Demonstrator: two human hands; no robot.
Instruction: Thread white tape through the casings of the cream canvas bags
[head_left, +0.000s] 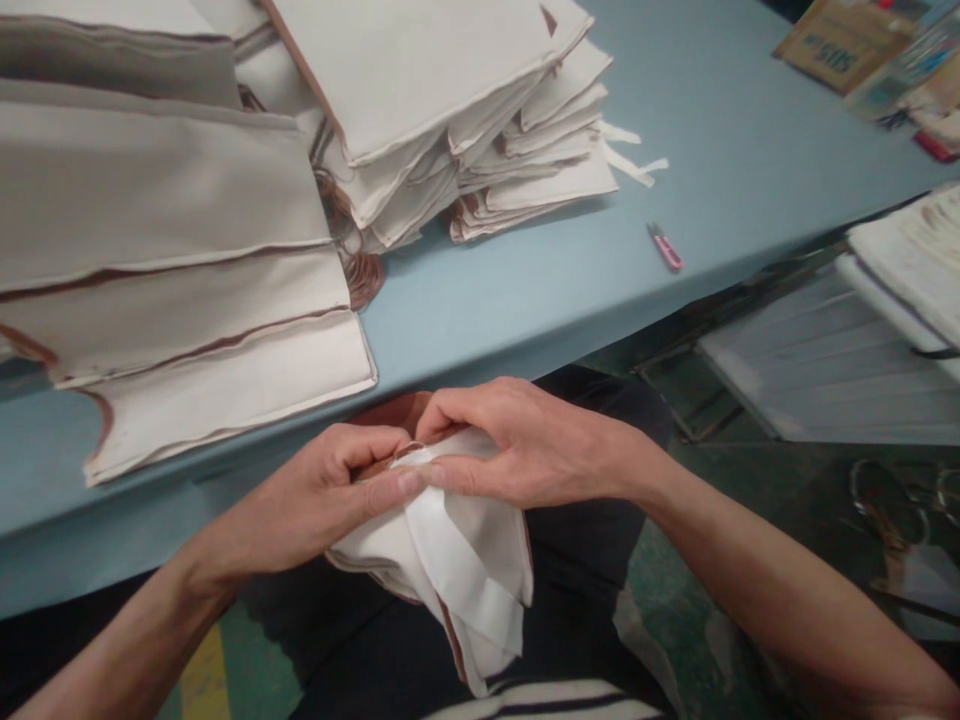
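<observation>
Both my hands pinch a cream fabric piece with brown edging (495, 530) above my lap, just off the table's front edge. My left hand (330, 500) grips its upper left part, thumb on top. My right hand (517, 440) closes on the upper right part, the two thumbs nearly touching. A white fabric strip (457, 560) hangs down across the piece from between the thumbs. Some brown material shows at the pinched edge, mostly hidden by my fingers.
On the blue-covered table (510, 310) lie stacked cream fabric pieces (450, 70) and a row of overlapping ones (225, 370). Pink thread snips (665, 247) lie to the right. A cardboard box (840, 45) stands at the back right. Beside the table is a grey panel (825, 350).
</observation>
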